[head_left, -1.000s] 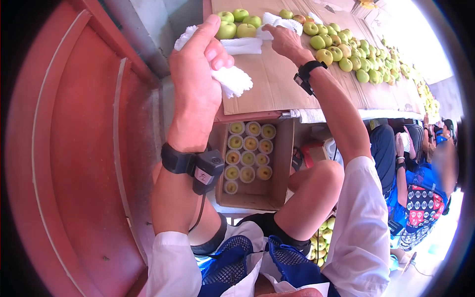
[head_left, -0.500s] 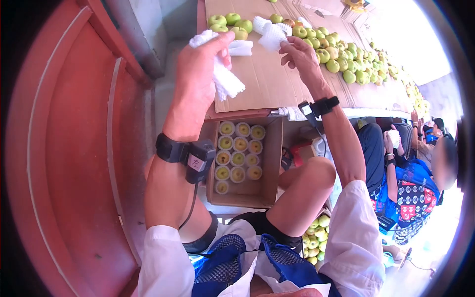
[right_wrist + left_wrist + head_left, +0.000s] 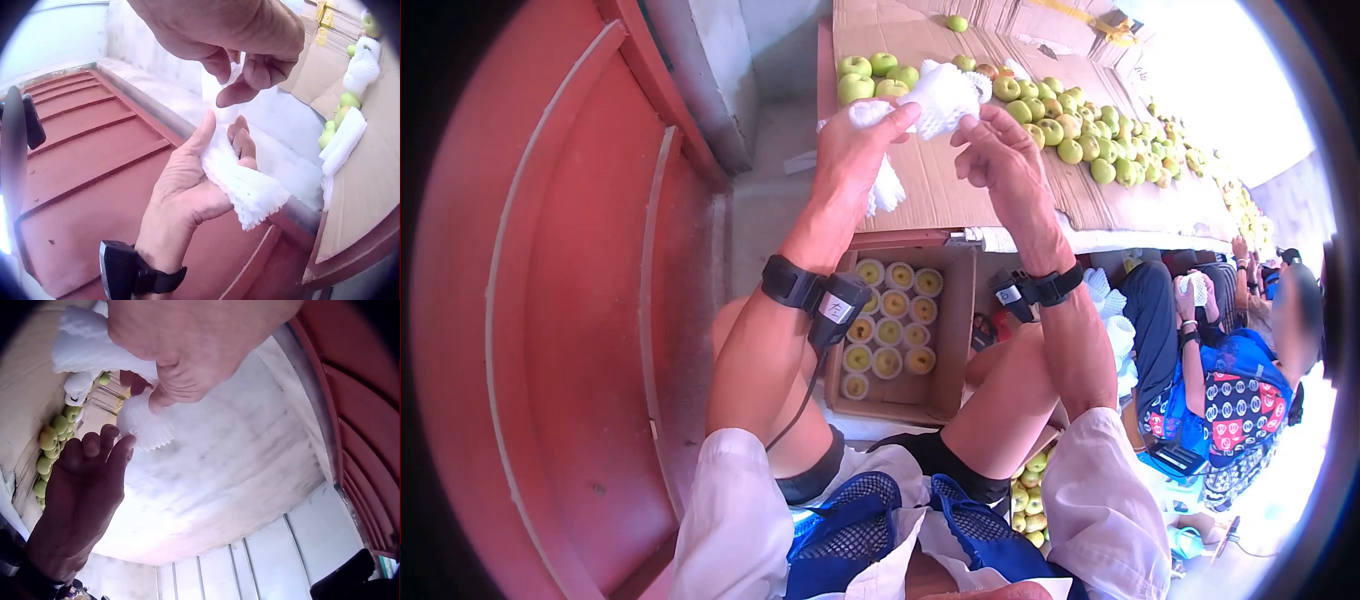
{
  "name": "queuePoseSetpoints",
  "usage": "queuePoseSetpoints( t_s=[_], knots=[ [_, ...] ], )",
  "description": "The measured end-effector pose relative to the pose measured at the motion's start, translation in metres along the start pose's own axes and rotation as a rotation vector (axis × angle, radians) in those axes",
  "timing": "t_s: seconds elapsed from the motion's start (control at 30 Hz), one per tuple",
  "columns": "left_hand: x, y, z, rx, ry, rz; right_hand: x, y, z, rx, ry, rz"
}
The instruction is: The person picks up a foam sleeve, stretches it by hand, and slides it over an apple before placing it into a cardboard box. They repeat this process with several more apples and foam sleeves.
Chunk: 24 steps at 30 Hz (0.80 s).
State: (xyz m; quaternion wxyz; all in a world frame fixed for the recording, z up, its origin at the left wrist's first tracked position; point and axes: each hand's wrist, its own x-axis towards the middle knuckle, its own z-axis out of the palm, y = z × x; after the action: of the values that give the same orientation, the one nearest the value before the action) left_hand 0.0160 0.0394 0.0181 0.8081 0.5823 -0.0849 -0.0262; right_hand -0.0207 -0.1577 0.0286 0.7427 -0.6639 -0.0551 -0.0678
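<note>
foam net (image 3: 943, 98) is raised between my hands in the head view, above the cardboard (image 3: 945, 190) and near the green apples (image 3: 855, 88); my left hand (image 3: 847, 155) clamps it under the thumb. in the left wrist view, my right hand (image 3: 87, 487) pinches its edge, thumb and fingertip nearly together. in the right wrist view, a second net (image 3: 240, 181) lies across my left palm.
</note>
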Motion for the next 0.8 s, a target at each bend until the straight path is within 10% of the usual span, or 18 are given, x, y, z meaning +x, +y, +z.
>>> queuePoseSetpoints(
  t_s=[0.17, 0.37, 0.63, 0.8],
  knots=[
    [-0.003, 0.001, 0.002, 0.004, 0.043, -0.007, -0.007, 0.001, 0.007, -0.019, 0.004, 0.021],
    [0.001, -0.006, 0.006, 0.179, 0.077, 0.070, -0.016, -0.003, 0.027, -0.755, 0.313, -0.469],
    [-0.007, -0.010, 0.014, 0.393, 0.000, 0.139, -0.010, 0.010, 0.015, -0.898, 0.389, -0.411],
    [0.001, -0.020, 0.008, 0.338, 0.027, 0.112, -0.005, 0.008, -0.003, -0.079, 0.272, -0.079]
  ],
)
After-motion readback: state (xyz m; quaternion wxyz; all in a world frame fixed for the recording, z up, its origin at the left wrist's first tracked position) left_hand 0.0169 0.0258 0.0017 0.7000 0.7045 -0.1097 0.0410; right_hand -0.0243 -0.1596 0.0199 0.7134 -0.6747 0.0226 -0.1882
